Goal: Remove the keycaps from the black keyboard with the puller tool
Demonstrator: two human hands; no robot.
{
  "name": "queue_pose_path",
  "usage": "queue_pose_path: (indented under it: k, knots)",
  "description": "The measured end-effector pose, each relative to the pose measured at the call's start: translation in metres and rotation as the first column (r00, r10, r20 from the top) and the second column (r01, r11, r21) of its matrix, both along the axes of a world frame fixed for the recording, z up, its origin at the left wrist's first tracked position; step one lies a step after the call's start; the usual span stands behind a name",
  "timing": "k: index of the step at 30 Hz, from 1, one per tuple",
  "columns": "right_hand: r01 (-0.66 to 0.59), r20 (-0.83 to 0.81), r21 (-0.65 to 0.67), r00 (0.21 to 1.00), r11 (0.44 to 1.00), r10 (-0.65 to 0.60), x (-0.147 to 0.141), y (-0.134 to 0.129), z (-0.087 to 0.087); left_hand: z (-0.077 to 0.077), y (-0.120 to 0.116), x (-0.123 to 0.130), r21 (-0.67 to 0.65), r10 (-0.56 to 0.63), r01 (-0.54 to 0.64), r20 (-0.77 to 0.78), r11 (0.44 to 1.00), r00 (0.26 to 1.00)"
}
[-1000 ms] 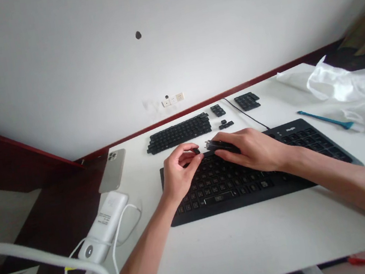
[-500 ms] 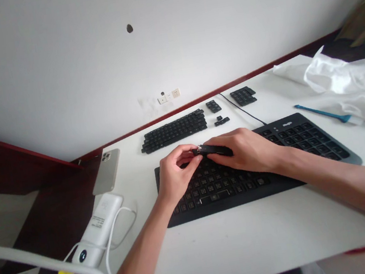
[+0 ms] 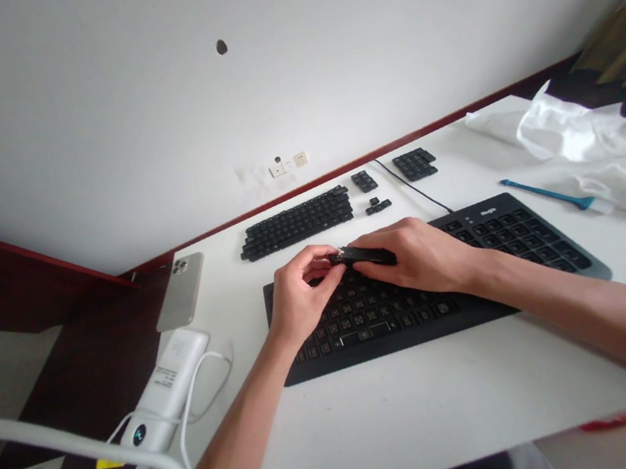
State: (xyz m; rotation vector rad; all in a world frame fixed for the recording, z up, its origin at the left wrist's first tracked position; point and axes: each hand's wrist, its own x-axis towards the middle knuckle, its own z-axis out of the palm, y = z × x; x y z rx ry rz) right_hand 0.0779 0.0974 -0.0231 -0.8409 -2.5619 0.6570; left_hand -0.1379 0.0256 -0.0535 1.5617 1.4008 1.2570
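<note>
A black keyboard base (image 3: 366, 352) with its keycaps off lies across the white table. Above its upper left part, both hands hold one long black bar-shaped piece (image 3: 372, 255), with a small metal part at its left end. The thumb and fingertips of my left hand (image 3: 304, 294) pinch that left end. My right hand (image 3: 419, 258) is wrapped over the right part of the bar, thumb below and fingers above. Behind the hands sit a large block of black keycaps (image 3: 296, 223), a small block (image 3: 365, 181), a few arrow keys (image 3: 378, 206) and a number-pad block (image 3: 415, 165).
A phone (image 3: 180, 292) and a white power bank (image 3: 173, 381) with a looped white cable lie at the left. To the right are a blue brush (image 3: 548, 193) and crumpled white plastic (image 3: 580, 132). The keyboard's black cable (image 3: 411, 184) runs toward the wall.
Both hands keep the same hold on the black piece. The whole view has shifted very slightly; nothing else has visibly moved.
</note>
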Motion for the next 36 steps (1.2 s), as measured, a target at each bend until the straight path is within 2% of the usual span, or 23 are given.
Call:
queue_pose_path:
  k: [10,27,36]
  knots:
    - [0.023,0.02,0.009,1.0,1.0,-0.023,-0.0002,-0.0007,0.0015,0.0005,-0.0004,0.0,-0.013,-0.016,0.015,-0.03,1.0,0.999]
    - [0.032,0.032,0.034,0.999,0.999,-0.033,0.0012,0.0005,0.0023,0.0007,-0.0002,-0.0022,-0.056,-0.031,0.032,0.02,0.998,0.999]
    - [-0.006,0.057,-0.035,0.998,0.999,0.008,0.0026,0.0038,0.0043,0.0033,-0.0013,-0.0009,-0.035,-0.065,0.064,-0.043,0.997,0.997]
